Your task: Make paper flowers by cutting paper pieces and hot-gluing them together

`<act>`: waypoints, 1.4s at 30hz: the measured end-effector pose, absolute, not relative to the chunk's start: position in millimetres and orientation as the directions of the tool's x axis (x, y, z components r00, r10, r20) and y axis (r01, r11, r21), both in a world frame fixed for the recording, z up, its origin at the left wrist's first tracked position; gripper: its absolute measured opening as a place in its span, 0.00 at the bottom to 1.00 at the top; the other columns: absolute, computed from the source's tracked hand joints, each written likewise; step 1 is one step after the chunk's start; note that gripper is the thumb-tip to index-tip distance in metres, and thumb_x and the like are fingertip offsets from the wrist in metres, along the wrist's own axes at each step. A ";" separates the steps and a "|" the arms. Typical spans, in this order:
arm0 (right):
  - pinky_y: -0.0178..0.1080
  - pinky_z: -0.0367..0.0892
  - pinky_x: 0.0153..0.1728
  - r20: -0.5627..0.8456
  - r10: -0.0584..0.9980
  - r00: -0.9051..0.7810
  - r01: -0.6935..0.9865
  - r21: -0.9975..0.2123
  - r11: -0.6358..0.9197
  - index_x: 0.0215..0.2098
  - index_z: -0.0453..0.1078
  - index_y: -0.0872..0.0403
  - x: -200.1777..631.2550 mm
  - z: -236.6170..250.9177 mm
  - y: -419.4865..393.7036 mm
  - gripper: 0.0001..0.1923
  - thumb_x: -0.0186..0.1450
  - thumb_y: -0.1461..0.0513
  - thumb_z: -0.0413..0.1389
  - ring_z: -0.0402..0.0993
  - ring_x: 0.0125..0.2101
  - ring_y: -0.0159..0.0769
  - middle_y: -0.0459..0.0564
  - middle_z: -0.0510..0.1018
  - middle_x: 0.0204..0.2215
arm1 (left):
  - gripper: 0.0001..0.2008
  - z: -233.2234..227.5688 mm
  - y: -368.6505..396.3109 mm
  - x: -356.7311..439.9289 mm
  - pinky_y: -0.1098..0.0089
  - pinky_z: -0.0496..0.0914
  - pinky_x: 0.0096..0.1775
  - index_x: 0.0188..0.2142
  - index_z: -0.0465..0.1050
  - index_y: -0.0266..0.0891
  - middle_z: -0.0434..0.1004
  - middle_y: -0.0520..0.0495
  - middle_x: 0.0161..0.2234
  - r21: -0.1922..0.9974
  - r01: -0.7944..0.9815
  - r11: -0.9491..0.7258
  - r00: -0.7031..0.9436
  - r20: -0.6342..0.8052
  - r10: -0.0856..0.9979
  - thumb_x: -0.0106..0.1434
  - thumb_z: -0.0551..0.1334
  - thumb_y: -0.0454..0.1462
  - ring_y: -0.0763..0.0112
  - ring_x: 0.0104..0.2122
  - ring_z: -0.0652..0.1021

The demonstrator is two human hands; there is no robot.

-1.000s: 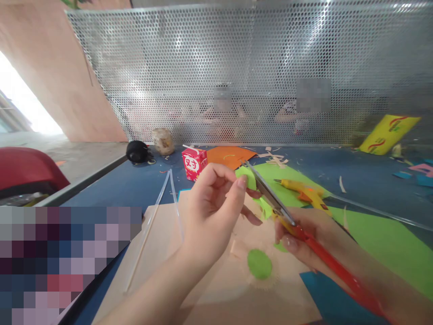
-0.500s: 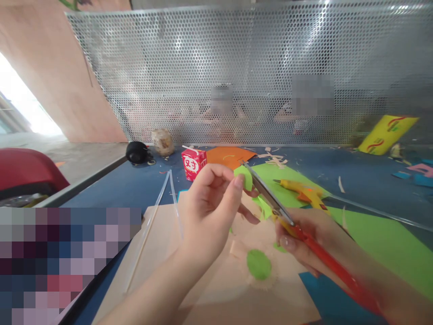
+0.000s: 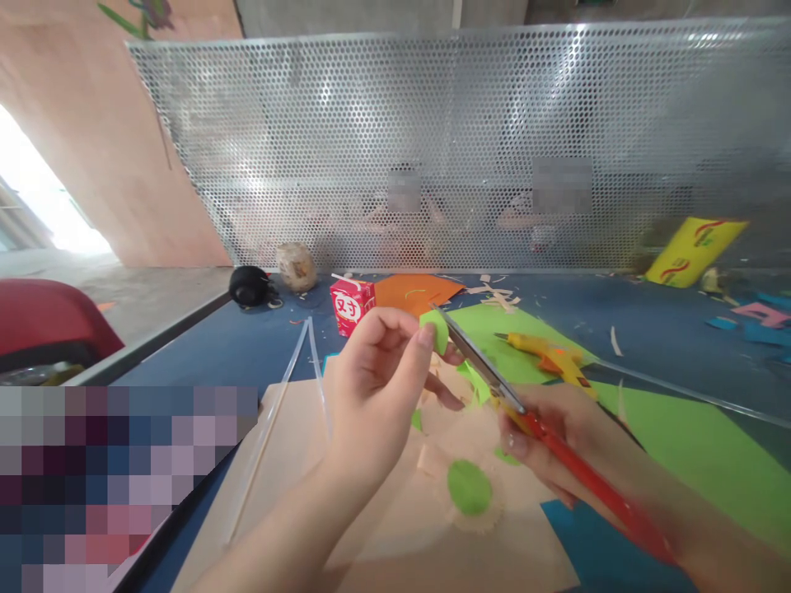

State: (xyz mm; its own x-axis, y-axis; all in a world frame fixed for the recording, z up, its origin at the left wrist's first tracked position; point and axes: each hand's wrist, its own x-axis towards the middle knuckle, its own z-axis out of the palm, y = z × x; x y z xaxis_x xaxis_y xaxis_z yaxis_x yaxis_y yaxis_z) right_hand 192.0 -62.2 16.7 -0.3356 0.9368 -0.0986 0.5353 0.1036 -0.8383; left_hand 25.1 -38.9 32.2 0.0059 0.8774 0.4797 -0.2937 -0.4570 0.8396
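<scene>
Scissors (image 3: 485, 367) sit in the right grip (image 3: 562, 412), long blades pointing ahead and left to the little green paper (image 3: 437, 331). The left grip (image 3: 383, 379), nearer, pinches that paper with thumb and finger.

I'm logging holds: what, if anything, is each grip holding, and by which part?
The left grip pinches a small green paper piece near its edge, between thumb and fingers. The right grip holds the scissors by their red-and-yellow handles.
</scene>
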 end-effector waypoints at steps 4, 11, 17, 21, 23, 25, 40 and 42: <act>0.30 0.48 0.13 -0.053 0.939 -0.338 0.544 -0.825 0.150 0.20 0.54 0.53 192.0 18.0 -62.5 0.15 0.58 0.57 0.55 0.52 0.12 0.21 0.37 0.56 0.15 | 0.05 33.2 -39.4 24.8 0.74 0.73 0.16 0.27 0.62 0.38 0.71 0.52 0.22 0.852 -0.289 -0.436 -0.004 0.454 0.891 0.59 0.57 0.35 0.71 0.26 0.76; 0.30 0.48 0.13 -0.017 0.944 -0.331 0.560 -0.808 0.182 0.20 0.55 0.53 191.7 18.6 -61.9 0.15 0.59 0.57 0.54 0.51 0.12 0.22 0.37 0.55 0.13 | 0.06 37.7 -40.2 26.7 0.75 0.71 0.14 0.27 0.61 0.38 0.74 0.50 0.20 0.876 -0.262 -0.405 -0.031 0.412 0.911 0.58 0.58 0.35 0.70 0.22 0.76; 0.29 0.47 0.13 -0.016 0.932 -0.361 0.535 -0.823 0.193 0.22 0.57 0.54 190.7 16.3 -60.3 0.15 0.59 0.54 0.54 0.51 0.12 0.22 0.37 0.54 0.14 | 0.06 36.7 -38.7 25.9 0.75 0.71 0.14 0.27 0.61 0.38 0.74 0.50 0.21 0.882 -0.250 -0.400 -0.021 0.408 0.913 0.58 0.58 0.36 0.68 0.24 0.77; 0.29 0.47 0.12 0.023 0.945 -0.327 0.482 -0.856 0.188 0.22 0.56 0.54 189.4 16.2 -61.7 0.16 0.59 0.53 0.54 0.49 0.12 0.21 0.37 0.54 0.14 | 0.07 34.9 -38.8 25.3 0.74 0.71 0.14 0.27 0.62 0.38 0.74 0.49 0.20 0.883 -0.227 -0.410 0.011 0.423 0.906 0.58 0.59 0.36 0.68 0.24 0.77; 0.28 0.48 0.12 0.012 0.942 -0.336 0.486 -0.854 0.184 0.22 0.56 0.54 189.3 17.6 -61.9 0.16 0.58 0.53 0.55 0.50 0.12 0.21 0.37 0.54 0.15 | 0.07 34.7 -39.4 25.7 0.75 0.71 0.14 0.26 0.62 0.38 0.75 0.49 0.21 0.883 -0.223 -0.414 0.001 0.425 0.905 0.57 0.59 0.36 0.68 0.24 0.77; 0.28 0.48 0.12 -0.015 0.932 -0.362 0.498 -0.848 0.179 0.23 0.56 0.54 189.6 20.2 -61.6 0.16 0.59 0.53 0.54 0.50 0.13 0.21 0.37 0.55 0.15 | 0.07 35.0 -39.8 26.3 0.75 0.70 0.14 0.25 0.62 0.38 0.75 0.49 0.21 0.883 -0.224 -0.412 -0.021 0.418 0.908 0.57 0.59 0.36 0.68 0.24 0.77; 0.28 0.45 0.12 -0.064 0.940 -0.335 0.498 -0.859 0.119 0.21 0.57 0.54 190.7 27.3 -61.2 0.18 0.56 0.52 0.56 0.50 0.12 0.21 0.36 0.52 0.13 | 0.06 35.7 -38.3 26.4 0.75 0.70 0.14 0.26 0.62 0.38 0.73 0.51 0.20 0.888 -0.200 -0.414 -0.039 0.415 0.909 0.56 0.60 0.36 0.67 0.25 0.78; 0.29 0.45 0.11 -0.057 0.944 -0.326 0.507 -0.853 0.123 0.20 0.56 0.54 190.4 27.1 -60.4 0.18 0.55 0.51 0.56 0.50 0.11 0.21 0.35 0.51 0.12 | 0.06 35.3 -35.9 26.0 0.76 0.69 0.14 0.27 0.62 0.38 0.72 0.52 0.20 0.882 -0.203 -0.425 -0.052 0.424 0.904 0.56 0.60 0.35 0.69 0.24 0.77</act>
State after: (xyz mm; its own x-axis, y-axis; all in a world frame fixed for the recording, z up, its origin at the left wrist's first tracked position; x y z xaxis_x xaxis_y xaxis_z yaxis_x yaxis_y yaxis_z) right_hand 190.4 -60.4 27.1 -0.3258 0.9437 -0.0574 0.5073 0.1233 -0.8529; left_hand 26.0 -35.9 35.3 -0.0523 0.9042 0.4238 -0.2030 -0.4252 0.8821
